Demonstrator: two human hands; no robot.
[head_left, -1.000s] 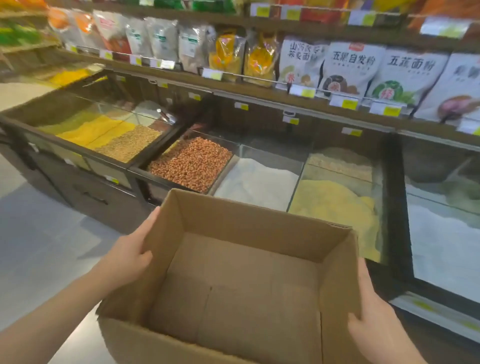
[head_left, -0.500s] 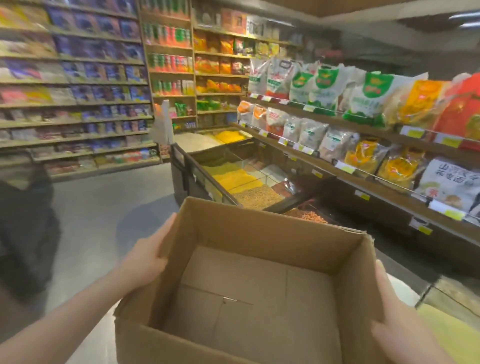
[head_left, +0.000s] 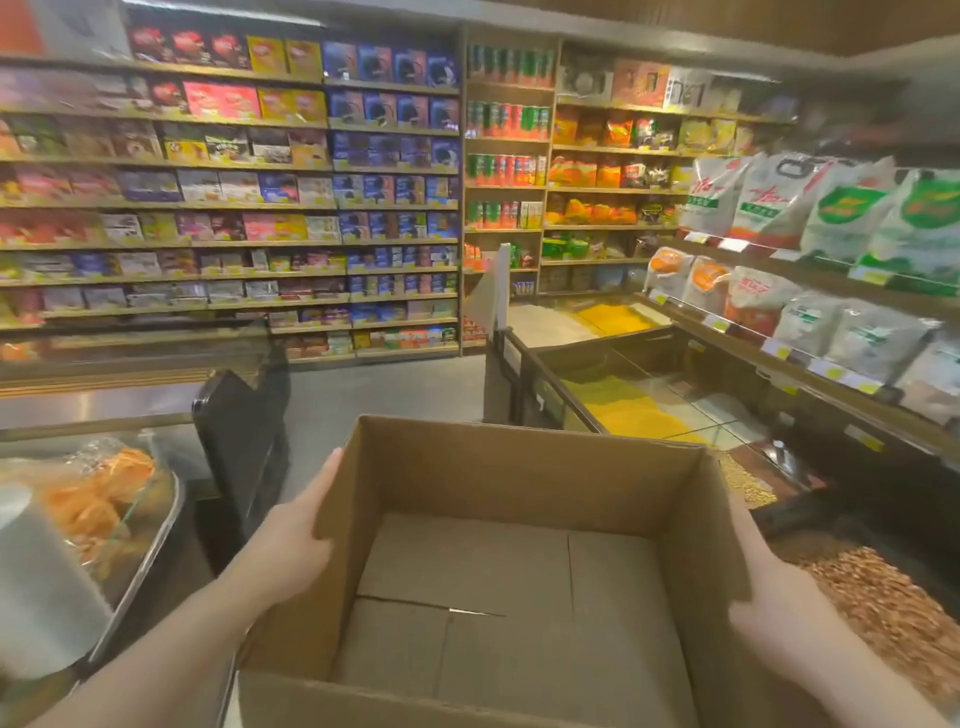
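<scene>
**A:** Where is the box?

**B:** The cardboard box (head_left: 519, 467) is between the two hands, close in front of the person, in a shop aisle. Its top is open.

**A:** How do the hands hold it?

**B:** The left hand (head_left: 291, 540) lies flat on the left outer wall, with the fingers straight. The right hand (head_left: 769, 597) presses on the right outer wall in the same way.

**A:** What is near it?

**B:** Brown nuts (head_left: 893, 623) lie just beside the right hand. Yellow grain (head_left: 639, 415) is behind the box, and shelves of packets (head_left: 260, 208) stand far behind.
</scene>
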